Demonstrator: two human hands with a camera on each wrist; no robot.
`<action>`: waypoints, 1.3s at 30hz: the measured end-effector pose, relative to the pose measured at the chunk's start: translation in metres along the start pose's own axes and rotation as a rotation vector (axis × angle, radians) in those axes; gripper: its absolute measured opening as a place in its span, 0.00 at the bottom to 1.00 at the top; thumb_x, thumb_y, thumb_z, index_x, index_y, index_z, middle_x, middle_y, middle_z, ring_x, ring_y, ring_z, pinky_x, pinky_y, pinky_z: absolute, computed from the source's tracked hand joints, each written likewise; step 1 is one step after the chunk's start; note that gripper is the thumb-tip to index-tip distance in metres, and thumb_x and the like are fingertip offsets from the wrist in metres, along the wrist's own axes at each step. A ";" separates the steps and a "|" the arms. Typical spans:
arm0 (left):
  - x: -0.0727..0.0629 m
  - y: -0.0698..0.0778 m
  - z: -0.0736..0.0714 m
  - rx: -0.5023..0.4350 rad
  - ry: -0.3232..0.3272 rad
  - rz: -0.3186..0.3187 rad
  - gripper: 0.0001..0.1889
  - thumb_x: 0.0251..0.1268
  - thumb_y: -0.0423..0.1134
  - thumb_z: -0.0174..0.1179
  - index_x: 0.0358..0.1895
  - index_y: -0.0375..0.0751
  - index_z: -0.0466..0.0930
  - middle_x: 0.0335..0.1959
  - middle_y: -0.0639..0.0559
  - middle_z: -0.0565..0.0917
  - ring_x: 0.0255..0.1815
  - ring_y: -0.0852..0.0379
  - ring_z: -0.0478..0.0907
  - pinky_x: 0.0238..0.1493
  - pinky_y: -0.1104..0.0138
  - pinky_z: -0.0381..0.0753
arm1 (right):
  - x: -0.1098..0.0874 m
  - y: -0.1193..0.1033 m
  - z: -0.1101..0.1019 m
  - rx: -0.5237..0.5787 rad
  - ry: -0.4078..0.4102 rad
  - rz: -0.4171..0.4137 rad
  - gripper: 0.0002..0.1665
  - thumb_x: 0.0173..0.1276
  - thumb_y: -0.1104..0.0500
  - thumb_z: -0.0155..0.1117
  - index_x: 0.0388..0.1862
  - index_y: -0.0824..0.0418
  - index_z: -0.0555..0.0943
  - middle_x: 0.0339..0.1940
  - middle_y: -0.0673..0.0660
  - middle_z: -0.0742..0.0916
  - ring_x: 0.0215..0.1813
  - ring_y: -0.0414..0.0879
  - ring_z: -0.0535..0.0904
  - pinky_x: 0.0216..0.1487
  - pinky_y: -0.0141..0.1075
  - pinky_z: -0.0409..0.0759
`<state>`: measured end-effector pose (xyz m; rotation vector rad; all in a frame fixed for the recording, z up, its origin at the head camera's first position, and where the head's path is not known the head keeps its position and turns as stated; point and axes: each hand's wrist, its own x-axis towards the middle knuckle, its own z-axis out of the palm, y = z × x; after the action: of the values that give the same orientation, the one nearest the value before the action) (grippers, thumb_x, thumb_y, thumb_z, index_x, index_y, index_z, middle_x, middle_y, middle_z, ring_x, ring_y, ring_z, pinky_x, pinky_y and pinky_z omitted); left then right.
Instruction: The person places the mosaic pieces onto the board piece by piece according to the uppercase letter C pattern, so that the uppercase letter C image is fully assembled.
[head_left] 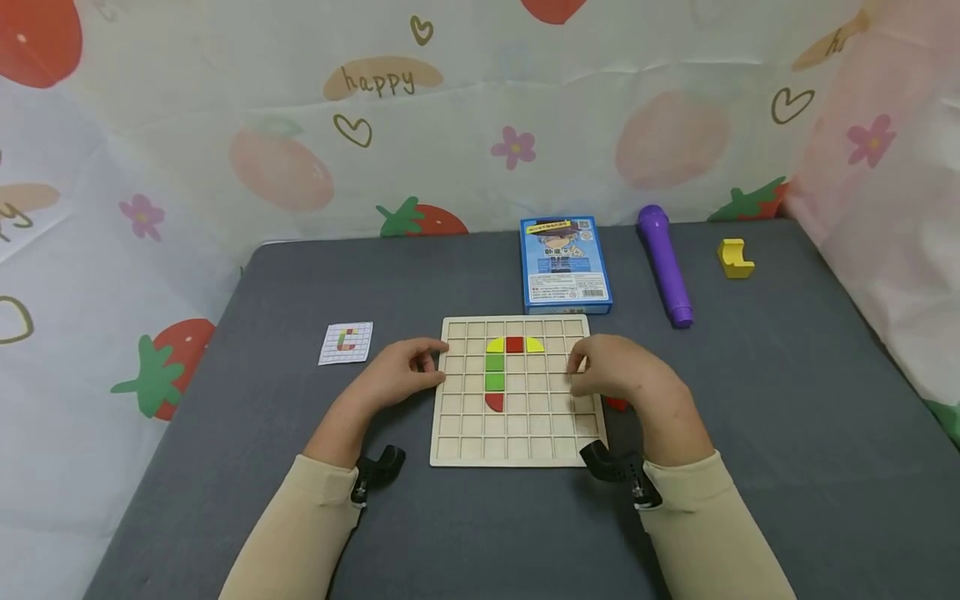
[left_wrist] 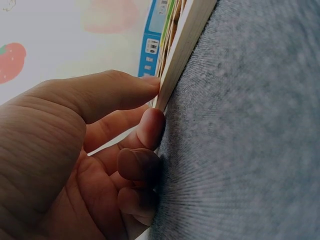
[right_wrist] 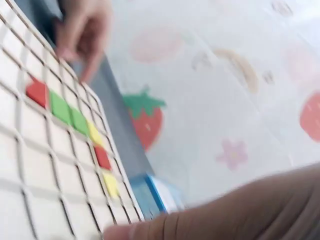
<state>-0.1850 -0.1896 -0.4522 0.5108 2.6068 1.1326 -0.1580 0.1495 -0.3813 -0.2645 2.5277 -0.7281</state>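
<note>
A pale wooden grid board (head_left: 465, 450) lies on the dark table. Several flat pieces sit in its squares: a red square (head_left: 514, 344), yellow rounded pieces (head_left: 534, 345), green squares (head_left: 495, 382) and a red rounded piece (head_left: 494, 402). My left hand (head_left: 397, 375) touches the board's left edge with thumb and forefinger; the left wrist view shows the thumb tip (left_wrist: 150, 86) against that edge. Over the board's right side is my right hand (head_left: 618, 367), fingers bent; whether a piece is between them is hidden. A red piece (head_left: 617, 404) shows partly beneath the right hand.
A small pattern card (head_left: 346, 343) lies left of the board. Behind it is a blue box (head_left: 566, 267). A purple microphone-shaped object (head_left: 666, 267) and a yellow block with a curved notch (head_left: 736, 258) lie at the back right of the table (head_left: 787, 400).
</note>
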 end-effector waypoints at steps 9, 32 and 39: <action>0.000 -0.001 0.000 -0.003 -0.003 0.012 0.24 0.67 0.37 0.68 0.65 0.37 0.80 0.31 0.52 0.80 0.27 0.56 0.72 0.34 0.62 0.71 | -0.016 0.044 -0.023 -0.056 -0.043 0.273 0.15 0.55 0.63 0.75 0.41 0.65 0.82 0.32 0.60 0.83 0.34 0.53 0.77 0.35 0.44 0.75; 0.000 0.000 0.000 -0.004 0.001 -0.009 0.24 0.66 0.36 0.69 0.64 0.37 0.80 0.31 0.51 0.79 0.27 0.56 0.72 0.34 0.62 0.71 | 0.005 0.050 -0.016 -0.018 0.221 0.097 0.18 0.62 0.63 0.70 0.49 0.68 0.80 0.43 0.65 0.83 0.41 0.57 0.77 0.42 0.49 0.75; 0.000 0.000 0.000 -0.007 0.003 -0.007 0.23 0.66 0.36 0.68 0.64 0.37 0.80 0.31 0.52 0.79 0.27 0.56 0.72 0.33 0.63 0.70 | 0.005 0.015 -0.011 0.090 0.228 -0.064 0.22 0.65 0.64 0.65 0.57 0.68 0.81 0.48 0.64 0.85 0.47 0.57 0.80 0.43 0.46 0.79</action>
<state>-0.1851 -0.1897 -0.4525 0.4994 2.6041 1.1404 -0.1683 0.1657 -0.3838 -0.2451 2.7014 -0.9422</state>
